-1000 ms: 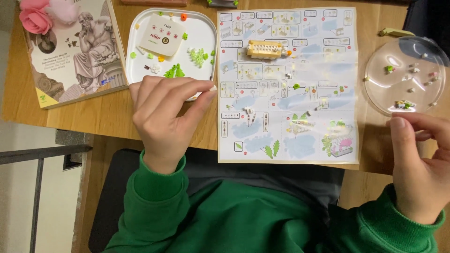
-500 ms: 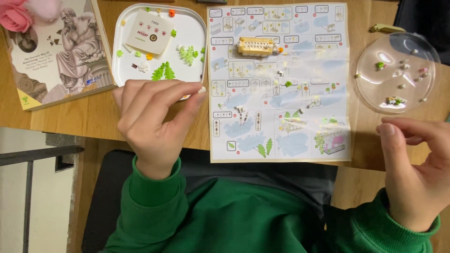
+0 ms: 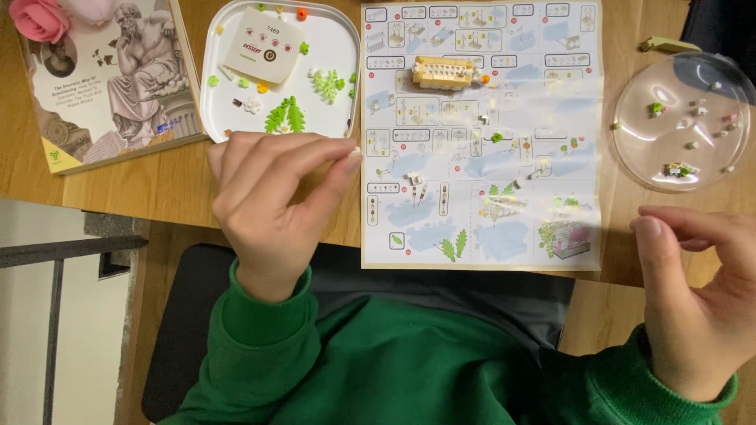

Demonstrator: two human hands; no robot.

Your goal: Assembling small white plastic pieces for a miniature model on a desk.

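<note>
My left hand (image 3: 272, 208) hovers over the table's front edge, just below a white tray (image 3: 346, 47). Its thumb and forefinger pinch a tiny white piece (image 3: 356, 150) beside the left edge of a printed instruction sheet (image 3: 480, 197). A small tan brick build (image 3: 445, 72) lies on the top of that sheet. My right hand (image 3: 701, 291) is at the lower right, below a clear round dish (image 3: 630, 149). Its fingers curl toward the thumb, and whether they hold anything is not visible. Both sleeves are green.
The tray holds green leaf pieces (image 3: 285, 116), small coloured bits and a white card (image 3: 264, 46). The dish has several tiny loose pieces. A book (image 3: 110, 86) with a pink flower (image 3: 35, 17) lies at the far left. An olive piece (image 3: 669, 45) sits above the dish.
My left hand's fingers have drawn together from a flatter spread into a pinch on the tiny white piece. My right hand has dropped slightly, away from the dish.
</note>
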